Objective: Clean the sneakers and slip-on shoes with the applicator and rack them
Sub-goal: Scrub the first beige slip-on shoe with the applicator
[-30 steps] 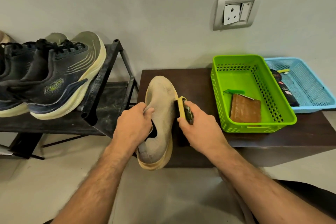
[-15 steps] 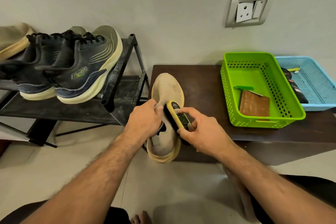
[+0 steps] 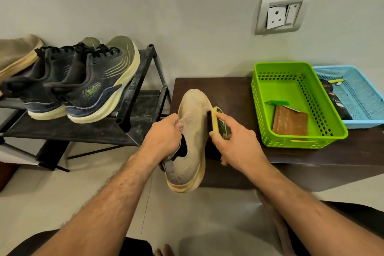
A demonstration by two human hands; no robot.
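Two dark sneakers [image 3: 68, 87] already on the top shelf of the rack [image 3: 133, 97], side by side, toes toward the wall; to their left, at the frame edge, part of a beige slip-on [image 3: 16, 56], also on the rack. By this, most of the racking probably done.

Second beige slip-on shoe [image 3: 193, 135] not yet on the rack: held in the air just right of the rack, in front of the dark low table [image 3: 228, 89], heel toward the camera. Left hand [image 3: 164, 137] gripping it at the collar, fingers curled into the opening. Right hand [image 3: 234, 141] clasped around the yellow applicator [image 3: 217, 119], its dark pad pressed against the right side of the shoe.

Still visibly soiled on the toe and yellowed on the sole edge, so cleaning likely in the middle. Left to do, by judgement: finish wiping this shoe, then place it on the rack beside its pair.
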